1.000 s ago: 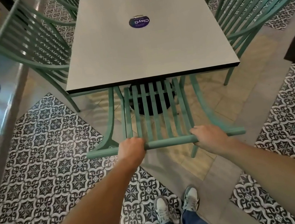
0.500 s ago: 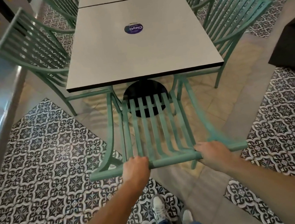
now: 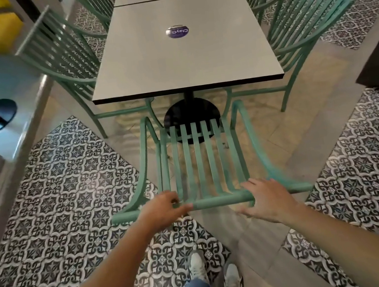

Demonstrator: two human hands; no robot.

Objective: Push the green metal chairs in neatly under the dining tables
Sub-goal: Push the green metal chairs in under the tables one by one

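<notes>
**End chair out from the table, hands on its top rail**

The green chair [image 3: 201, 166] stands clear of the dining table [image 3: 183, 54], its seat beyond the fingertips. The left hand [image 3: 166, 207] curls round the top rail [image 3: 218, 200]; the right hand [image 3: 268, 199] rests there, fingers spread and loosening. Next, I judge: regrip and push straight forward, between the side chairs [image 3: 297, 14].
</notes>
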